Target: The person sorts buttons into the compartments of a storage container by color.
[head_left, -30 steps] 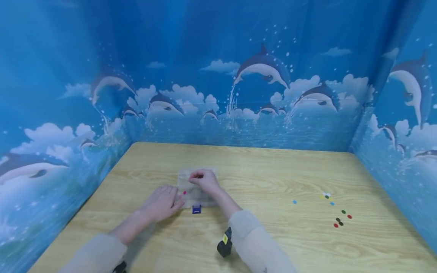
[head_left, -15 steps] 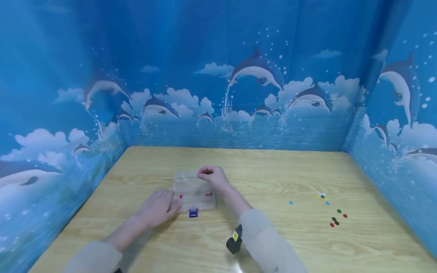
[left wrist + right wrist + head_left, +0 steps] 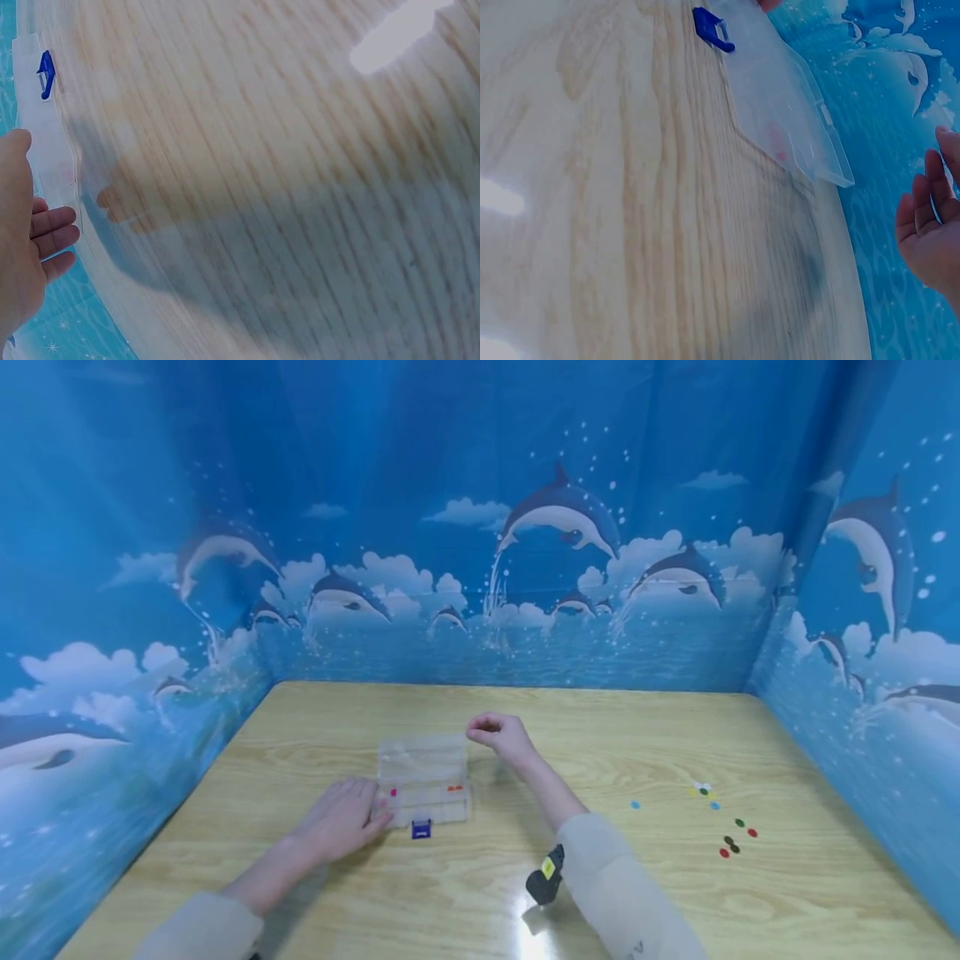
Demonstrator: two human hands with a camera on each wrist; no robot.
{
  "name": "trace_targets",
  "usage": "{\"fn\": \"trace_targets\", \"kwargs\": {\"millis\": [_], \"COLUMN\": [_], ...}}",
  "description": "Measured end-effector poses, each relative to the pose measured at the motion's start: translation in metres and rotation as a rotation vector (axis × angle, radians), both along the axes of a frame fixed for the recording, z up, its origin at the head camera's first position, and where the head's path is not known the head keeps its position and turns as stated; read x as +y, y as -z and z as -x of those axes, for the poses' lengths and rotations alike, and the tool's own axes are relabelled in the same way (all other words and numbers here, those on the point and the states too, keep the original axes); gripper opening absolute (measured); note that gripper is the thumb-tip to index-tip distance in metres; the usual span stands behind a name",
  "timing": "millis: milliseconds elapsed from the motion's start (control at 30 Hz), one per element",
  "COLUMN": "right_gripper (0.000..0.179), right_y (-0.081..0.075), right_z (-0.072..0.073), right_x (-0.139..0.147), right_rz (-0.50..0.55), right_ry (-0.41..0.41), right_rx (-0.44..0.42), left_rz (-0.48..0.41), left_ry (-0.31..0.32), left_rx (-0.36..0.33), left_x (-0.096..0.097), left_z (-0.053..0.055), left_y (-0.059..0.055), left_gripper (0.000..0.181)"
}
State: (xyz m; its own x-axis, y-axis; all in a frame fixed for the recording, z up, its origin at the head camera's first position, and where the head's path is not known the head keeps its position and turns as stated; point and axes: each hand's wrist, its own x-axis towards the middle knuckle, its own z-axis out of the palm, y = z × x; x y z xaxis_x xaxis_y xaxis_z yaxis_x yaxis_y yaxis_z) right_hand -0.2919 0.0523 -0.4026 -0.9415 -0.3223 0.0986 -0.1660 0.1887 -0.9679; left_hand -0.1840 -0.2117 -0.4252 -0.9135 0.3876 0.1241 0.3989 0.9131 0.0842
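Note:
A clear plastic case (image 3: 442, 812) lies on the table with its transparent lid (image 3: 422, 758) raised at the back. At its front edge is a blue latch (image 3: 422, 830). Inside show a pink piece (image 3: 393, 792) on the left and small orange-red pieces (image 3: 455, 788) on the right. My left hand (image 3: 347, 817) rests against the case's left side, fingers extended. Beyond the lid's right edge, my right hand (image 3: 508, 742) hovers above the table, fingers loosely bent; I see nothing held. In the right wrist view, the right hand (image 3: 934, 225) is partly cut off by the frame.
Several small coloured discs lie on the right of the table: a light blue disc (image 3: 635, 805), a white disc (image 3: 703, 787), a dark green disc (image 3: 740, 822) and a red disc (image 3: 723, 853) among them. A blue dolphin-print curtain (image 3: 480, 643) surrounds the wooden table (image 3: 360, 902).
My right hand has moved right, away from over the case, and the orange-red pieces inside have come into sight. The left hand stays at the case's left side. The head view has shifted slightly.

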Motion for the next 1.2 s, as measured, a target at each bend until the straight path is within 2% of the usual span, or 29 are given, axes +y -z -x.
{"fn": "trace_targets", "kwargs": {"millis": [100,267,500,733,1033,1200], "right_gripper": [0.022,0.021,0.021,0.025,0.021,0.020], "right_y": [-0.006,-0.007,-0.003,-0.005,-0.001,0.003], "right_z": [0.000,0.002,0.005,0.004,0.003,0.003], "right_x": [0.009,0.025,0.050,0.072,0.103,0.121], "right_rz": [-0.019,-0.034,-0.042,-0.032,-0.031,-0.050], "right_ry": [0.009,0.054,0.115,0.152,0.201,0.231], "right_rx": [0.016,0.016,-0.009,-0.001,-0.001,-0.007], "left_rz": [0.002,0.007,0.010,0.006,0.018,0.004], "left_ry": [0.001,-0.001,-0.001,-0.001,0.017,0.005], "left_rx": [0.000,-0.011,-0.018,-0.036,0.007,-0.018], "left_x": [0.001,0.001,0.003,0.003,-0.001,0.000], "left_z": [0.000,0.001,0.001,0.000,0.000,-0.001], "left_y": [0.000,0.000,-0.001,-0.002,0.000,-0.002], "left_gripper": [0.034,0.037,0.037,0.045,0.045,0.047]}}
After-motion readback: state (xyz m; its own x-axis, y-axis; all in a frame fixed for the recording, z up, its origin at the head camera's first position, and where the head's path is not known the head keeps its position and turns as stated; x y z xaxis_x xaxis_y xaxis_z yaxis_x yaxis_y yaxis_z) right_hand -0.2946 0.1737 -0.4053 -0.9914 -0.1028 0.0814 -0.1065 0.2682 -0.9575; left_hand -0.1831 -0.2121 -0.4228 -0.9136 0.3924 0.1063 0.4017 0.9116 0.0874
